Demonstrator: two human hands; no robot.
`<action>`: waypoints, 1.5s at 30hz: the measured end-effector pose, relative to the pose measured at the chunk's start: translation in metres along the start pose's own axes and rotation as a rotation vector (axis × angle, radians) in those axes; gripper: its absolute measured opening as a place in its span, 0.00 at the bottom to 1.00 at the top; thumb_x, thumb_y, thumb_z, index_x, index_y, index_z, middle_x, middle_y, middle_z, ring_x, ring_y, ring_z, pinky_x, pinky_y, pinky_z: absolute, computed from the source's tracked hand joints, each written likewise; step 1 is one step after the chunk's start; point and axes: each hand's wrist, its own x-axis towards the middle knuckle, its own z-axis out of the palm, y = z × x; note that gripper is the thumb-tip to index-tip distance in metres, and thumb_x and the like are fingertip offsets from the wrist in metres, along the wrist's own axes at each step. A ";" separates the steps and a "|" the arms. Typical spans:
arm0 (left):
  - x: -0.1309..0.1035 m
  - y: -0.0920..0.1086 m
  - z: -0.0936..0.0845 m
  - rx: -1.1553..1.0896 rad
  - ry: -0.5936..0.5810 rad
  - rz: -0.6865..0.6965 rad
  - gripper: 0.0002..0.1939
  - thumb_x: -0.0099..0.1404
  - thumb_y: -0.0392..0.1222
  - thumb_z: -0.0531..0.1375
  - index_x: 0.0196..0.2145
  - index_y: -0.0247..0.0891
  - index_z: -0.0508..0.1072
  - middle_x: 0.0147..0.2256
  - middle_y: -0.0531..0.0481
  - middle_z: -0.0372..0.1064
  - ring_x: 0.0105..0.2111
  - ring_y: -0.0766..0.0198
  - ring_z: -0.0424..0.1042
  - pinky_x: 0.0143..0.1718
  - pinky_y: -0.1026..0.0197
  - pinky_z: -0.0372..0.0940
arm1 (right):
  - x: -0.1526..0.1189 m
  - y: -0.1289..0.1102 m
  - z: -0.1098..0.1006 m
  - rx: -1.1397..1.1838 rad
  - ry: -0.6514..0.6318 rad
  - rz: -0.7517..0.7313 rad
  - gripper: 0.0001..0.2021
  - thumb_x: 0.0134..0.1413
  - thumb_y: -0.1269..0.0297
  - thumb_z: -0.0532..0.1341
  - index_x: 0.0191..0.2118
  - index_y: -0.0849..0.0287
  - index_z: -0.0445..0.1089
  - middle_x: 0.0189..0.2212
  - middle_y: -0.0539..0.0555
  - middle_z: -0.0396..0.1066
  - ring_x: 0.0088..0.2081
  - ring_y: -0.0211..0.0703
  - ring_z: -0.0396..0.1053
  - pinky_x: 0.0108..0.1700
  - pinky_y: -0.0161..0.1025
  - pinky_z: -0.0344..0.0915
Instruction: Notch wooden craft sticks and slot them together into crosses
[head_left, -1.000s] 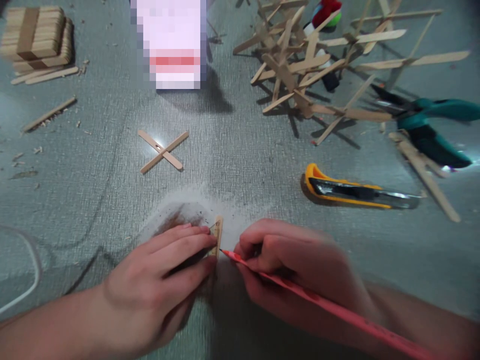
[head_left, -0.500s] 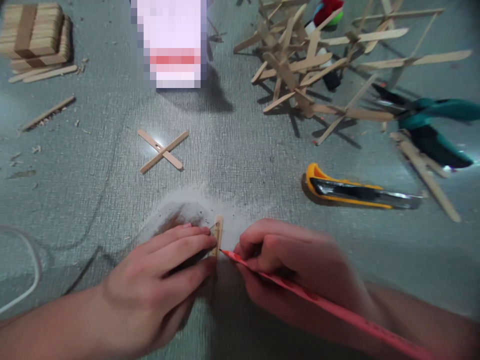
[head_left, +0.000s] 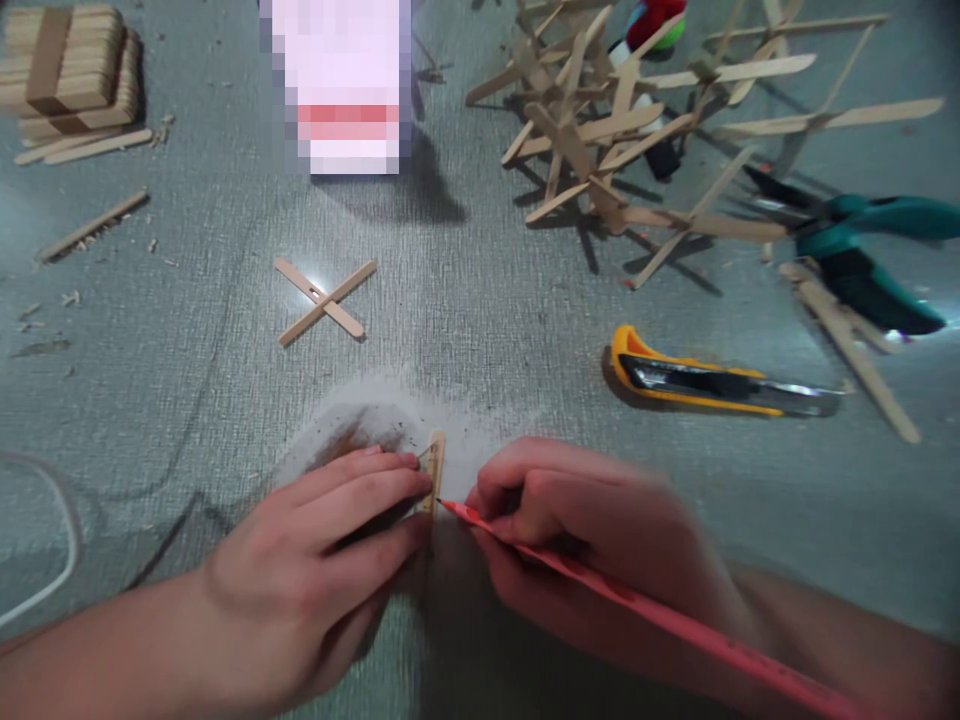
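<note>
My left hand [head_left: 315,560] presses its fingertips down on a thin wooden craft stick [head_left: 438,440]. Against that stick lies a clear ruler [head_left: 430,494] with dark markings, mostly hidden under the fingers. A red pencil [head_left: 600,588] is gripped in my right hand [head_left: 577,530], its dark tip touching or very near the right edge of the stick. Beyond my hands, two craft sticks form a flat cross [head_left: 325,303]; a small slot shows in one of them.
A yellow utility knife [head_left: 697,380], blade out, lies at right near green-handled pliers [head_left: 847,225]. Joined craft sticks [head_left: 577,130] spread behind them. Bundled sticks [head_left: 75,60] sit far left, a blurred-out object [head_left: 349,80] at the back, and a white cable [head_left: 71,520] at left.
</note>
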 end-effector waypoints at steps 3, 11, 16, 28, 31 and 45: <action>0.000 0.000 0.000 0.014 -0.018 -0.002 0.13 0.76 0.32 0.59 0.53 0.33 0.79 0.59 0.42 0.77 0.64 0.61 0.74 0.72 0.59 0.64 | 0.000 0.002 0.001 0.000 -0.003 -0.004 0.13 0.60 0.79 0.60 0.32 0.53 0.58 0.30 0.46 0.73 0.27 0.32 0.67 0.28 0.30 0.61; -0.002 -0.001 0.000 0.010 -0.008 0.003 0.12 0.77 0.33 0.58 0.53 0.33 0.79 0.58 0.41 0.78 0.63 0.62 0.74 0.72 0.60 0.64 | 0.000 -0.002 -0.001 -0.008 -0.002 0.014 0.14 0.61 0.79 0.61 0.32 0.53 0.58 0.31 0.46 0.73 0.28 0.32 0.68 0.28 0.30 0.62; -0.001 -0.001 0.001 0.008 -0.005 -0.002 0.12 0.77 0.34 0.58 0.53 0.33 0.79 0.58 0.41 0.78 0.63 0.61 0.74 0.71 0.61 0.65 | -0.001 -0.001 -0.001 -0.012 -0.011 0.017 0.14 0.60 0.79 0.61 0.32 0.54 0.58 0.31 0.46 0.73 0.28 0.31 0.67 0.29 0.30 0.62; -0.003 -0.001 0.003 -0.001 0.012 0.002 0.12 0.76 0.34 0.59 0.53 0.33 0.78 0.57 0.40 0.78 0.63 0.59 0.75 0.70 0.59 0.68 | -0.001 -0.001 0.000 -0.025 -0.002 0.025 0.14 0.58 0.79 0.61 0.31 0.54 0.57 0.31 0.46 0.73 0.28 0.31 0.67 0.28 0.29 0.60; -0.001 -0.001 0.002 -0.003 0.003 -0.001 0.12 0.76 0.33 0.59 0.53 0.33 0.79 0.57 0.40 0.79 0.62 0.58 0.76 0.68 0.57 0.71 | 0.000 -0.002 0.000 -0.013 -0.001 0.027 0.14 0.58 0.80 0.61 0.31 0.54 0.58 0.30 0.46 0.73 0.27 0.32 0.67 0.27 0.31 0.61; 0.001 0.001 -0.001 0.012 -0.009 -0.005 0.12 0.77 0.34 0.59 0.53 0.33 0.79 0.57 0.41 0.78 0.62 0.61 0.76 0.70 0.59 0.68 | 0.000 -0.001 -0.001 -0.002 -0.011 0.012 0.14 0.58 0.79 0.60 0.32 0.53 0.57 0.30 0.45 0.73 0.27 0.32 0.67 0.28 0.31 0.61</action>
